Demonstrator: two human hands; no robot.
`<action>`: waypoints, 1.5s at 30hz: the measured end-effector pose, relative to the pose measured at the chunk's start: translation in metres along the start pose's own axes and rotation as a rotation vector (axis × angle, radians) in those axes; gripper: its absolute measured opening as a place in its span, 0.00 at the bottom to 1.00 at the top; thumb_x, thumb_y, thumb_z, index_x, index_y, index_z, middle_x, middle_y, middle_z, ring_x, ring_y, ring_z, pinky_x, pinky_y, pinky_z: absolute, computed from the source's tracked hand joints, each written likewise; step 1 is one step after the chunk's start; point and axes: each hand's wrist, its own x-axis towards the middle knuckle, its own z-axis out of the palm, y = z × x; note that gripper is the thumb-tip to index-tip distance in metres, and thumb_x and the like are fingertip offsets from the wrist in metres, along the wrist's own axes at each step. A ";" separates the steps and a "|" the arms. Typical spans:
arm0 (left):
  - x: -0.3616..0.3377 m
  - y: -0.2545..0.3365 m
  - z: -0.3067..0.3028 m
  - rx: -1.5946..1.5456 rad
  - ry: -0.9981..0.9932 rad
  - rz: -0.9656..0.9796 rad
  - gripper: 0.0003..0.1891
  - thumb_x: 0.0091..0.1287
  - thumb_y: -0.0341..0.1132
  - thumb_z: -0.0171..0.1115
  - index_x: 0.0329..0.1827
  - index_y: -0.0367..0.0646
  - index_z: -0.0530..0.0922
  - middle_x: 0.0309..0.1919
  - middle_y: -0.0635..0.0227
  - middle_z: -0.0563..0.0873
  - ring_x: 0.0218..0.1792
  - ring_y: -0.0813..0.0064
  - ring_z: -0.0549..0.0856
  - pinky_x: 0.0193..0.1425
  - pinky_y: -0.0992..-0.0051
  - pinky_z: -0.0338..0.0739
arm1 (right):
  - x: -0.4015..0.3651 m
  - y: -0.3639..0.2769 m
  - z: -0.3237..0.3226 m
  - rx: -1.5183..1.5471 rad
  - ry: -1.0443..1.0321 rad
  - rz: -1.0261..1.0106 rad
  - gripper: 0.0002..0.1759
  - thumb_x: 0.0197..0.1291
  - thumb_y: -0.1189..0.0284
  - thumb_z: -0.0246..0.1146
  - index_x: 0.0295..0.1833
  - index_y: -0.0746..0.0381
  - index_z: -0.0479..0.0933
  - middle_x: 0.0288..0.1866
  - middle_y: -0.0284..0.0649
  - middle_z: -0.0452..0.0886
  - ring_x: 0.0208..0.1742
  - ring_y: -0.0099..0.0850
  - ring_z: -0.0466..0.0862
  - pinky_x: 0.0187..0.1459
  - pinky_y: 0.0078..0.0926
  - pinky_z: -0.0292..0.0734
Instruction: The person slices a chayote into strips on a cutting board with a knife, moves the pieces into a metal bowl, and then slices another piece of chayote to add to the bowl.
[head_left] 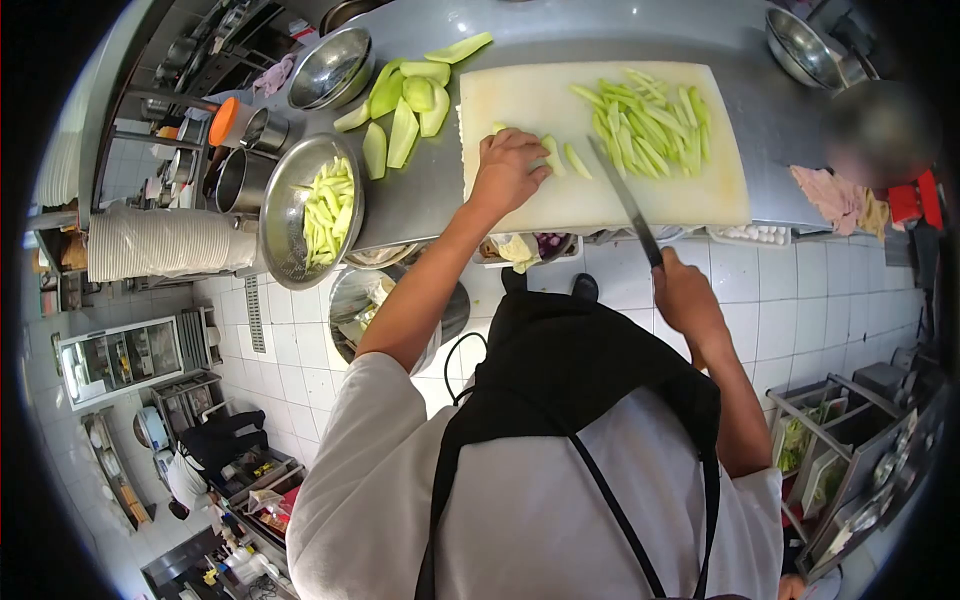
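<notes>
My left hand (512,168) rests with curled fingers on a pale green vegetable piece (499,128), mostly hidden beneath it, on the white cutting board (600,212). Beside the fingertips lie a cut slice (552,156) and another thin strip (577,161). In my right hand (690,300) is the handle of a kitchen knife (624,193). Its blade points away from me over the board, tip near the pile of pale green vegetable sticks (650,128), and stands apart from the held piece.
Several larger peeled pieces (403,133) lie left of the board. A metal colander (277,215) holds more sticks at the counter's left edge. Metal bowls (330,68) stand behind it. A pink cloth (832,195) lies at right. Another person (190,470) is far off at lower left.
</notes>
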 end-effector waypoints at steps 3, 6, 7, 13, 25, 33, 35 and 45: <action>0.003 0.012 0.010 -0.014 0.001 -0.032 0.13 0.57 0.37 0.78 0.45 0.46 0.91 0.51 0.68 0.88 0.59 0.64 0.81 0.68 0.58 0.67 | -0.001 0.003 -0.005 -0.009 0.051 0.005 0.12 0.74 0.68 0.55 0.55 0.65 0.71 0.35 0.64 0.84 0.42 0.65 0.85 0.47 0.61 0.79; 0.001 0.028 0.021 -0.029 0.055 -0.005 0.12 0.58 0.37 0.76 0.44 0.46 0.91 0.50 0.68 0.88 0.58 0.64 0.81 0.68 0.58 0.68 | -0.004 -0.005 -0.004 -0.009 0.070 -0.016 0.12 0.74 0.68 0.55 0.55 0.66 0.71 0.34 0.64 0.84 0.41 0.65 0.84 0.46 0.62 0.78; 0.000 0.030 0.023 -0.027 0.071 -0.013 0.11 0.58 0.36 0.76 0.44 0.46 0.90 0.49 0.68 0.88 0.57 0.64 0.81 0.67 0.59 0.68 | -0.005 -0.008 -0.003 -0.005 0.071 -0.025 0.12 0.74 0.68 0.55 0.55 0.66 0.71 0.34 0.64 0.83 0.40 0.66 0.83 0.45 0.62 0.76; 0.001 0.025 0.026 -0.054 0.139 -0.052 0.08 0.60 0.33 0.73 0.41 0.44 0.91 0.46 0.68 0.89 0.54 0.63 0.83 0.66 0.59 0.68 | -0.012 -0.025 -0.006 0.006 0.008 -0.051 0.12 0.73 0.69 0.55 0.53 0.66 0.71 0.34 0.65 0.84 0.41 0.66 0.84 0.47 0.62 0.79; 0.006 0.030 0.034 -0.096 0.158 -0.044 0.04 0.61 0.32 0.72 0.37 0.44 0.90 0.43 0.69 0.90 0.52 0.65 0.84 0.65 0.60 0.68 | 0.016 -0.024 0.022 -0.106 -0.023 -0.035 0.17 0.74 0.68 0.53 0.59 0.69 0.70 0.40 0.67 0.84 0.46 0.67 0.84 0.52 0.64 0.77; 0.004 0.026 0.028 -0.074 0.213 -0.006 0.02 0.58 0.29 0.71 0.32 0.45 0.89 0.41 0.70 0.89 0.50 0.66 0.84 0.62 0.59 0.69 | 0.038 -0.027 -0.012 -0.041 0.163 -0.069 0.17 0.70 0.70 0.53 0.59 0.68 0.71 0.39 0.67 0.84 0.46 0.66 0.85 0.54 0.62 0.77; 0.004 0.011 0.017 -0.082 0.250 -0.051 0.04 0.59 0.30 0.72 0.36 0.44 0.90 0.44 0.66 0.90 0.51 0.62 0.85 0.62 0.60 0.75 | 0.028 -0.034 -0.021 -0.011 0.064 -0.042 0.18 0.74 0.67 0.53 0.61 0.67 0.71 0.43 0.68 0.83 0.50 0.67 0.82 0.56 0.62 0.74; 0.007 -0.024 -0.041 -0.015 -0.095 -0.181 0.18 0.56 0.31 0.73 0.51 0.42 0.88 0.54 0.61 0.85 0.59 0.54 0.82 0.65 0.62 0.78 | 0.008 -0.002 0.007 -0.058 0.011 -0.073 0.14 0.73 0.67 0.55 0.56 0.65 0.72 0.36 0.64 0.84 0.42 0.65 0.84 0.48 0.63 0.78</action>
